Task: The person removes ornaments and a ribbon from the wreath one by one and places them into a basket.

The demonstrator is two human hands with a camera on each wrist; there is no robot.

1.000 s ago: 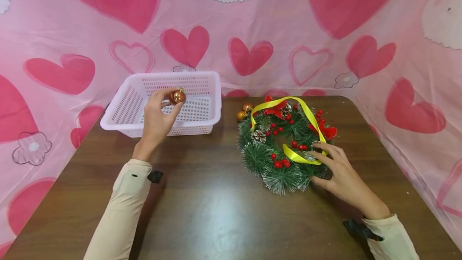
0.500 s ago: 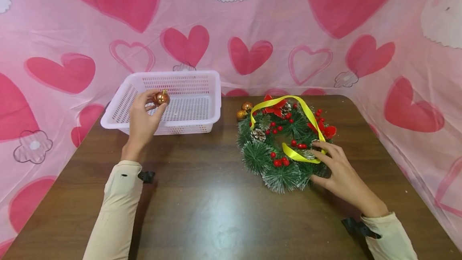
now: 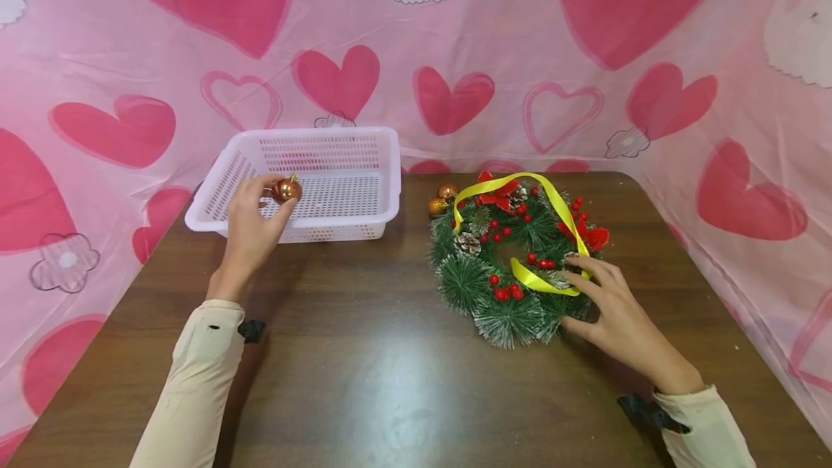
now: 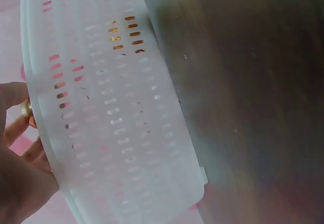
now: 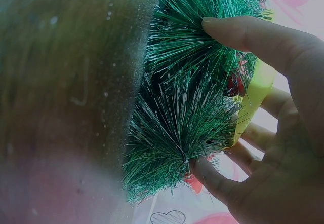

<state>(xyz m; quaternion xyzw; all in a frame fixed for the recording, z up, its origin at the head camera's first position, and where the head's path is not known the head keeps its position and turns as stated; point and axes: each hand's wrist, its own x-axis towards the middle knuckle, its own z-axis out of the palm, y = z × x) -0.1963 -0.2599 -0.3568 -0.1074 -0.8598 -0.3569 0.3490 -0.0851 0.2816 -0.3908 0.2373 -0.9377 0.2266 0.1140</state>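
My left hand (image 3: 256, 219) pinches a shiny copper-coloured Christmas bauble (image 3: 287, 189) with a gold cap between thumb and fingers, over the front part of the white plastic basket (image 3: 393, 201). In the left wrist view, the basket's slotted wall (image 4: 111, 112) hides most of the bauble and fingers. My right hand (image 3: 617, 320) rests on the right edge of a green Christmas wreath (image 3: 463, 284), fingers spread and relaxed. The wreath carries red berries, red flowers, pine cones and a loose yellow ribbon (image 3: 555, 201). In the right wrist view, the thumb (image 5: 238, 34) lies against the green bristles.
Orange-gold baubles (image 3: 438, 206) lie at the wreath's left back edge. Gold and orange colour shows through several basket slots (image 4: 116, 39) in the left wrist view. A pink heart-patterned cloth (image 3: 455, 20) hangs behind the brown wooden table (image 3: 364, 352).
My left hand has carried the bauble leftward across the basket, then slightly lower. The right hand and the wreath have stayed in place.
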